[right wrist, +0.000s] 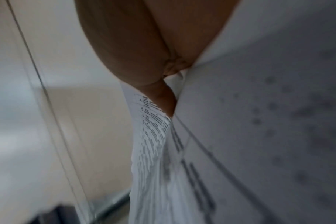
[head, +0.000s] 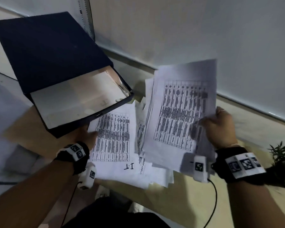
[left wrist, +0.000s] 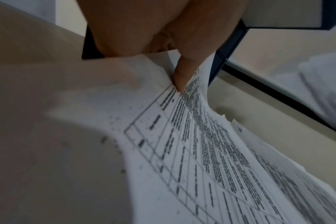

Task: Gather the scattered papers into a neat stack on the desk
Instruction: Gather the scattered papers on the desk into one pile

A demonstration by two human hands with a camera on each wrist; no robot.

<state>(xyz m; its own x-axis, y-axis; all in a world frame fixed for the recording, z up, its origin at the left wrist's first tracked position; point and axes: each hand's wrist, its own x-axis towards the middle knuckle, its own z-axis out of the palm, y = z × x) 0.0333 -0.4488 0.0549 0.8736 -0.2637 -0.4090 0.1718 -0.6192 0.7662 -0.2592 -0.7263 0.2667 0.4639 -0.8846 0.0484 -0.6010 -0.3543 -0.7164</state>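
White sheets printed with black tables lie in a loose pile (head: 115, 145) on the beige desk (head: 192, 193). My right hand (head: 219, 127) grips a raised bundle of these papers (head: 183, 112) by its right edge, tilted above the pile; the right wrist view shows the thumb pressed against the bundle of papers (right wrist: 259, 121). My left hand (head: 89, 135) holds the left edge of the top sheet of the pile, marked "1-1". In the left wrist view, a finger (left wrist: 182, 78) lies on that sheet (left wrist: 182, 144), whose edge curls up around it.
A dark blue box file (head: 56, 63) stands open at the left, its pale inside facing me, its lower edge over the pile. A white wall (head: 204, 30) runs behind the desk. A green plant (head: 281, 160) sits at the right edge.
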